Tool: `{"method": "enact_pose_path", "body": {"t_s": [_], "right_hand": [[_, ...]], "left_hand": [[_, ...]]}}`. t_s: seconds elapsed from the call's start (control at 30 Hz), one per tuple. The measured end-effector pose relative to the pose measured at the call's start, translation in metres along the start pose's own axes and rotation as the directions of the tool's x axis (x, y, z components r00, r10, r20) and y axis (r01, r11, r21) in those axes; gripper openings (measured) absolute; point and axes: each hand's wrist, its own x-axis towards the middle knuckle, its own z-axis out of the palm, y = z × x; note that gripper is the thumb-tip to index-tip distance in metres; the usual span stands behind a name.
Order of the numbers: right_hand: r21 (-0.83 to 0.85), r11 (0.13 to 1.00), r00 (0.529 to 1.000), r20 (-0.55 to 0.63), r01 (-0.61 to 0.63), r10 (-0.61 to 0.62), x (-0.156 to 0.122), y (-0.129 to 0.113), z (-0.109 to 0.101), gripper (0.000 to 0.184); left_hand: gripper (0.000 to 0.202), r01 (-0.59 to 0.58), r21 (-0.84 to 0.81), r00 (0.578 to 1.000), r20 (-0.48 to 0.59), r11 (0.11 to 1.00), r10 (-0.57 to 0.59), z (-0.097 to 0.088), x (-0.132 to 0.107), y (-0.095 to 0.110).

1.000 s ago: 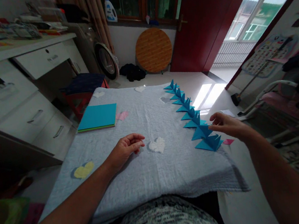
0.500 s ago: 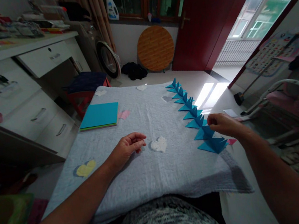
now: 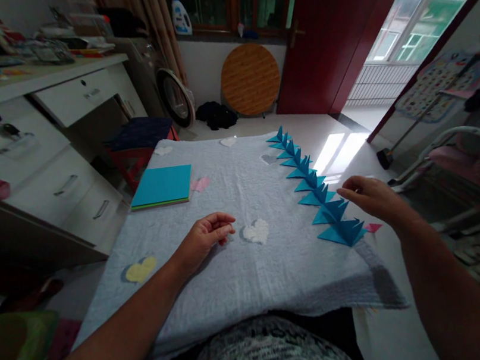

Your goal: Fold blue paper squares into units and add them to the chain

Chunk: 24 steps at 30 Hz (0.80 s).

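Note:
Several folded blue paper cranes stand in a row along the right side of the cloth-covered table. My right hand hovers just right of the nearer cranes, its thumb and fingers loosely apart with nothing seen between them. Whether a fingertip still touches a crane's tip, I cannot tell. My left hand rests on the cloth mid-table, fingers loosely bent and holding nothing, beside a white heart on the cloth. Farther off at the left lies a stack of square paper, blue on top.
A pink heart shows at the cloth's right edge, behind the nearest crane. Left of the table stand a white desk and a red stool. A pink chair is at the right, and a round wooden board leans against the back wall.
My right hand has drawn a little to the right, off the nearer cranes, and its fingers have loosened. My left hand and the cranes stay in place.

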Motion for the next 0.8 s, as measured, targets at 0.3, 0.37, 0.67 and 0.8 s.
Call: {"method": "enact_pose_path", "body": {"t_s": [0.3, 0.37, 0.67, 0.8], "right_hand": [[0.2, 0.924, 0.945, -0.066, 0.327, -0.32, -0.05, -0.104, 0.031, 0.016], [0.158, 0.906, 0.908, 0.092, 0.392, -0.409, -0.047, -0.129, 0.052, 0.009], [0.018, 0.801, 0.727, 0.408, 0.598, -0.552, 0.003, -0.198, 0.102, 0.024], [0.053, 0.803, 0.745, 0.341, 0.594, -0.574, 0.017, -0.2, 0.128, 0.02]], "left_hand": [[0.032, -0.028, 0.145, 0.999, 0.019, 0.989, 0.026, 0.002, 0.001, -0.003], [0.029, -0.059, 0.269, 0.996, 0.083, 0.961, 0.038, 0.004, -0.003, -0.001], [0.031, -0.305, 0.916, 0.935, 0.236, 0.262, 0.265, -0.026, -0.005, 0.051], [0.031, -0.071, 0.996, 0.968, 0.082, -0.057, 0.235, -0.07, 0.017, 0.06]]}}
